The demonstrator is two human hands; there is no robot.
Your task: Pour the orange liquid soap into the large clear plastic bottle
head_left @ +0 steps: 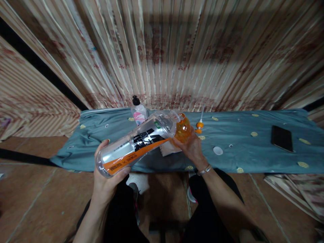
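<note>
Left hand (108, 180) closed round the base of the large clear bottle (144, 143), right hand (191, 145) wrapped about the orange bottle (184, 131), both held over the teal cloth (243, 141), the clear one slanting so its neck meets or overlaps the orange bottle's top, contact not certain. Looks like a pour: best keep the openings lined up, orange bottle steady, tilt gradual, lest it spill. Levels in both unclear; pump top (199, 127) off on the cloth, black-capped bottle (138, 113) upright behind
</note>
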